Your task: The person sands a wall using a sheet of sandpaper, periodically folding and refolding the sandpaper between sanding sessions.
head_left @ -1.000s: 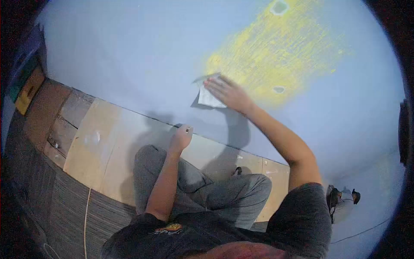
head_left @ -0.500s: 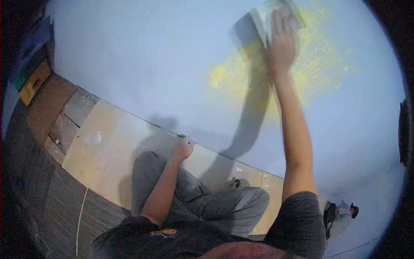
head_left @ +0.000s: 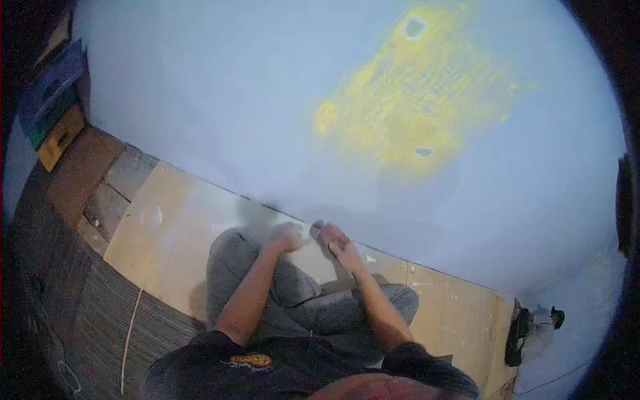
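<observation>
My right hand (head_left: 345, 251) is low in front of my crossed legs, its fingers closed round a small grey folded piece (head_left: 317, 229) that looks like sandpaper. Most of that piece is hidden by the fingers. Close by on the left, my left hand (head_left: 285, 238) is smeared by motion, and its fingers cannot be made out. A gap separates the two hands. Ahead stands the pale blue-white wall (head_left: 220, 100), bearing a scratched yellow patch (head_left: 407, 87). Two grey, white-edged spots show in the patch, an upper one (head_left: 415, 27) and a lower one (head_left: 423, 152).
Light boards (head_left: 167, 207) run along the foot of the wall, under my legs. Dark striped flooring (head_left: 93, 313) lies at the lower left, with a thin pale strip (head_left: 131, 340) across it. Coloured panels (head_left: 61, 138) stand at far left. Dark items (head_left: 520, 332) sit at lower right.
My right hand has come down from the yellow patch to beside my left hand, bringing the sandpaper along. The spots in the patch are now uncovered. My left hand has stayed low.
</observation>
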{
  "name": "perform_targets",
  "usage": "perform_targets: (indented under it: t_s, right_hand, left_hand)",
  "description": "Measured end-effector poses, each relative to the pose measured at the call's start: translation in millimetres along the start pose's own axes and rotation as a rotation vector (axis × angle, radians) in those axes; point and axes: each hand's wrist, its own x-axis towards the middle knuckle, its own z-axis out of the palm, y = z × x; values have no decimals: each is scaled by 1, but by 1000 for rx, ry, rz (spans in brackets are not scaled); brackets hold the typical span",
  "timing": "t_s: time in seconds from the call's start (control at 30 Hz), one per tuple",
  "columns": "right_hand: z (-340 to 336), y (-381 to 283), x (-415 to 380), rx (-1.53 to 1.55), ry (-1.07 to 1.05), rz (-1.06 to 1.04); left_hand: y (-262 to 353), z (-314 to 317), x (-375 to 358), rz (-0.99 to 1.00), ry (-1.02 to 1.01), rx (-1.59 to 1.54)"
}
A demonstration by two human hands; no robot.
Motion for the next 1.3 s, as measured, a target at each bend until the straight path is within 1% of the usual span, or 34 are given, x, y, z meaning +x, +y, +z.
perform_targets:
  t_s: [0.03,0.07,0.1,0.13,0.17,0.2,0.23,0.27,0.3,0.37,0.4,0.43,0.47,0.5,0.57,0.6,0.63,0.67,0.7,0.73,0.77,0.8,0.83,0.87,0.93,0.97,1.0,1.03,1.1,1.13,1.23,1.27,1.3]
  right_hand:
    - [-1,12,-12,203,17,52]
    - [-6,-1,-26,220,-14,156]
    - [-10,-5,-34,218,-40,207]
    - [-13,-13,-42,214,-67,257]
    - [-14,-12,-44,193,-84,252]
    - [-13,-11,-46,172,-100,246]
    - [-13,-17,-48,236,-137,273]
    - [-19,-29,-50,304,-174,297]
    - [-19,-37,-47,286,-219,271]
    - [-19,-52,-43,252,-306,214]
    - [-13,-52,-42,237,-300,189]
    - [-8,-51,-42,221,-296,168]
    - [-7,-33,-38,234,-331,191]
    - [-10,-19,-33,184,-300,288]
    - [-15,7,-29,74,-241,491]
    - [-15,20,-28,101,-196,548]
    - [-21,32,-33,-193,-209,454]
    - [-25,28,-40,-482,-219,353]
    - [-24,29,-40,-577,-190,414]
    - [-23,30,-39,-668,-165,479]
    - [-17,30,-40,-630,-111,485]
    - [-9,28,-42,-589,-60,492]
    - [-7,29,-44,-549,-9,499]
    - [-2,44,-47,-534,-51,458]
    - [12,109,-51,-509,-127,369]
    - [1,61,-43,-513,-241,478]
    - [-10,-5,-34,-523,-361,582]
    - [-12,-31,-39,-548,-353,618]
    - [-15,-51,-38,-601,-342,686]
    - [-11,-15,-37,-583,-322,570]
    - [-9,-25,-38,-522,-331,470]
    - [-10,-65,-53,-477,-157,365]
    - [-8,-56,-48,-478,-184,362]
  left_hand:
    - [13,0,0,43,-48,-41]
    - [31,-3,3,49,-199,-115]
    - [46,-5,5,48,-351,-189]
    - [42,17,8,-45,-418,-226]
    - [26,54,13,-141,-485,-259]
    - [15,72,15,-239,-550,-292]
    - [23,62,8,-181,-454,-304]
    - [44,46,-5,-123,-360,-310]
    - [49,34,-12,-61,-266,-316]
    - [19,50,-7,154,-318,-525]
    - [39,35,-16,153,-343,-677]
    - [57,17,-23,56,-308,-555]
    - [93,-14,-34,-44,-284,-432]
    - [130,-46,-45,-145,-270,-317]
    - [116,-33,-36,-80,-186,-285]
    - [127,-45,-32,-74,-130,-324]
    - [138,-56,-28,-65,-73,-362]
    - [135,-57,-19,-115,17,-241]
    - [178,-82,-18,190,224,-303]
    - [199,-100,-9,236,246,-389]
    - [233,-131,-1,237,217,-269]
    - [218,-131,29,352,312,-247]
    - [234,-148,48,457,448,-27]
    - [257,-172,64,564,581,193]
    - [305,-214,99,739,807,392]
    - [328,-236,121,826,910,519]
    - [347,-257,143,869,939,582]
    - [365,-276,165,911,970,646]
    - [396,-299,201,961,1167,799]
    - [406,-305,201,716,929,742]
    - [383,-281,224,828,1134,842]
    - [363,-263,221,804,1075,812]
    - [346,-236,209,747,1000,783]
